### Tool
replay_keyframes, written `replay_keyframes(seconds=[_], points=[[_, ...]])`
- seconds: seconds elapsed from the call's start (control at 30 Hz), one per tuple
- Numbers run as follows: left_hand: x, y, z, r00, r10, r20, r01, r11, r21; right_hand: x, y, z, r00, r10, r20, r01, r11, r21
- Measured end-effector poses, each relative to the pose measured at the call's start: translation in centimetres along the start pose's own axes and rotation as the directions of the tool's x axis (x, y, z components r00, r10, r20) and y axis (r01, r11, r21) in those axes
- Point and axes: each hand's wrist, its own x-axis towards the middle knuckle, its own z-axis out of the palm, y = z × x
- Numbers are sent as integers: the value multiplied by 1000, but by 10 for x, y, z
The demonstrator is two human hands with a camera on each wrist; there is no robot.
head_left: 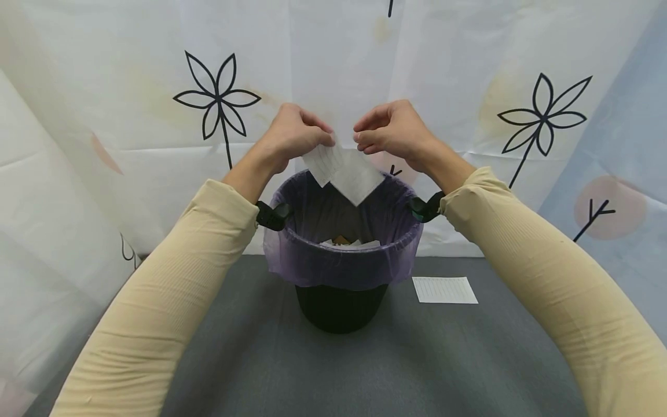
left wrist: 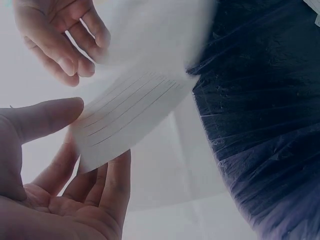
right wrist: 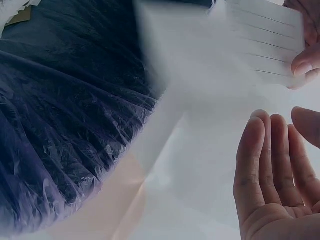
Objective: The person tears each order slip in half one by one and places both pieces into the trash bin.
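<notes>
My left hand (head_left: 294, 136) pinches a lined piece of paper (left wrist: 130, 112) by its corner, thumb on one face and fingers behind, above the bin. A second white piece of paper (head_left: 358, 176), blurred in both wrist views, hangs over the bin mouth and overlaps the lined piece. Nothing is between the thumb and fingers of my right hand (head_left: 398, 133), which is apart from the paper; its fingers (right wrist: 250, 160) are loosely extended. Below both hands stands a black bin (head_left: 341, 307) lined with a purple plastic bag (head_left: 344, 269) folded over the rim. Paper scraps (head_left: 365, 245) and a brown bit (head_left: 340, 240) lie inside.
A lined white card (head_left: 444, 290) lies on the dark grey table (head_left: 333, 376), right of the bin. Behind stands a pale cloth backdrop (head_left: 333, 69) with drawn flowers. Dark wrist straps show on both arms, close to the bin's rim in the head view.
</notes>
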Motion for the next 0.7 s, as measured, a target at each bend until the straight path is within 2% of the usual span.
replay_keyframes(seconds=[0.1, 0.2, 0.47, 0.7], points=[[0, -1, -1, 1000, -1, 20, 2, 999, -49, -1, 0, 0, 1000, -8, 13, 8, 999, 37], [0, 0, -1, 999, -1, 38, 4, 997, -81, -2, 0, -1, 1000, -16, 9, 16, 999, 29], [-6, 4, -7, 999, 18, 41, -15, 997, -75, -8, -1, -7, 999, -35, 2, 35, 999, 22], [-20, 10, -16, 998, 49, 40, -45, 994, -101, -20, -6, -17, 998, -64, -19, 65, 996, 65]])
